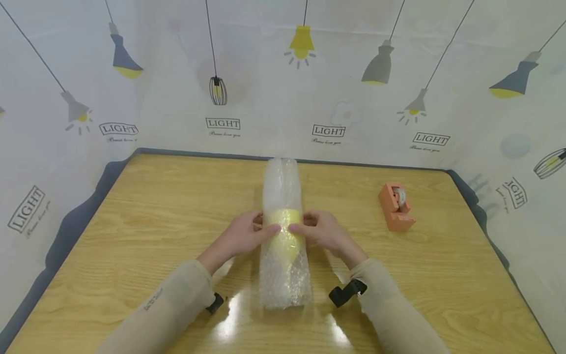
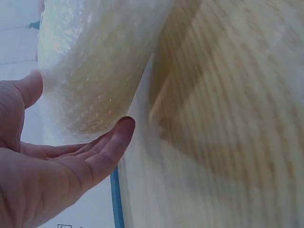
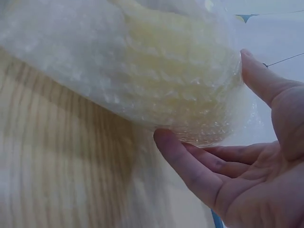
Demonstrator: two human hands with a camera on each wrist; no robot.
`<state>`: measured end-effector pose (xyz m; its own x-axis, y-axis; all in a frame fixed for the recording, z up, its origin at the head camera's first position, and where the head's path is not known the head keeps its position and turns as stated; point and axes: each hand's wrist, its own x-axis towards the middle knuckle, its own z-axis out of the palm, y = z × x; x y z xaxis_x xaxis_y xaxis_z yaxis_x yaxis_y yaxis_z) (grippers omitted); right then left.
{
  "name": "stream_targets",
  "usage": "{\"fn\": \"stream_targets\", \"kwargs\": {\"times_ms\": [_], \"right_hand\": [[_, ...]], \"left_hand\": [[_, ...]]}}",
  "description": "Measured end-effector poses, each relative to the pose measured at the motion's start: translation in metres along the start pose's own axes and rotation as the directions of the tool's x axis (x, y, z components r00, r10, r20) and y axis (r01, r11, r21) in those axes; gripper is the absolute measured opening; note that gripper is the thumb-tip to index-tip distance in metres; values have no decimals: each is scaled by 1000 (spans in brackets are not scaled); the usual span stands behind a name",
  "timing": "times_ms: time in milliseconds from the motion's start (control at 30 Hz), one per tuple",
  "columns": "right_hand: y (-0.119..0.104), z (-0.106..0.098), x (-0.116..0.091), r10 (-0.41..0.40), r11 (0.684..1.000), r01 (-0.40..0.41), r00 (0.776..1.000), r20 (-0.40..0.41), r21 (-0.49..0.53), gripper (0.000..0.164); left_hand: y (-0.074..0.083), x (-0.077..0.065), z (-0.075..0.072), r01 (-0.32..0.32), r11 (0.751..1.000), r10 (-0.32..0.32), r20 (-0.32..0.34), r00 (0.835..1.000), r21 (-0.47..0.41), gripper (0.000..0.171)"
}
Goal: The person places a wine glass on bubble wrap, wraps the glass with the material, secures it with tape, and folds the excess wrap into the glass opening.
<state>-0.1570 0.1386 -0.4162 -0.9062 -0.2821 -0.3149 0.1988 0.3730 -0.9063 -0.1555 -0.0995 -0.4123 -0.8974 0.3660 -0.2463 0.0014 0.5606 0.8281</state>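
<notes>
A long roll of clear bubble wrap (image 1: pixel 283 189) lies lengthwise in front of me, wrapped around a yellow object (image 1: pixel 286 241) whose kind I cannot tell. From the left side my left hand (image 1: pixel 244 233) holds the roll, its thumb on top. My right hand (image 1: pixel 326 232) grips the opposite side, thumb also on top and close to the other thumb. Both wrist views show fingers curving beneath the wrapped roll (image 2: pixel 99 71), lightly touching its underside. In the right wrist view, the yellow shows through the bubble wrap (image 3: pixel 175 66).
An orange tape dispenser (image 1: pixel 397 209) with a roll of tape stands to the right on the wooden table (image 1: pixel 177 196). Behind the table's far edge rises a white backdrop (image 1: pixel 265 59) printed with lamps. A black band with a device (image 1: pixel 347 293) sits at the right wrist.
</notes>
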Motion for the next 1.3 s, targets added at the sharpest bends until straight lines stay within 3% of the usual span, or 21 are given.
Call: {"fn": "stream_targets", "kwargs": {"times_ms": [267, 500, 667, 1033, 1300], "right_hand": [[-9, -13, -5, -147, 989, 144, 986, -83, -41, 57], [-20, -21, -13, -269, 961, 254, 952, -147, -113, 67], [-25, -24, -16, -325, 942, 304, 931, -167, -142, 74], [-29, -26, -18, -427, 904, 419, 883, -195, -84, 79], [-30, -27, -19, -493, 869, 490, 838, -235, -75, 79]], "left_hand": [[21, 5, -1, -79, 993, 72, -76, 994, -84, 65], [39, 5, -8, -213, 976, 206, -118, 971, -47, 67], [49, 4, -12, -249, 968, 244, -130, 961, -21, 73], [58, 4, -13, -329, 944, 326, -169, 930, 8, 82], [60, 4, -14, -403, 915, 394, -200, 897, -5, 83]]}}
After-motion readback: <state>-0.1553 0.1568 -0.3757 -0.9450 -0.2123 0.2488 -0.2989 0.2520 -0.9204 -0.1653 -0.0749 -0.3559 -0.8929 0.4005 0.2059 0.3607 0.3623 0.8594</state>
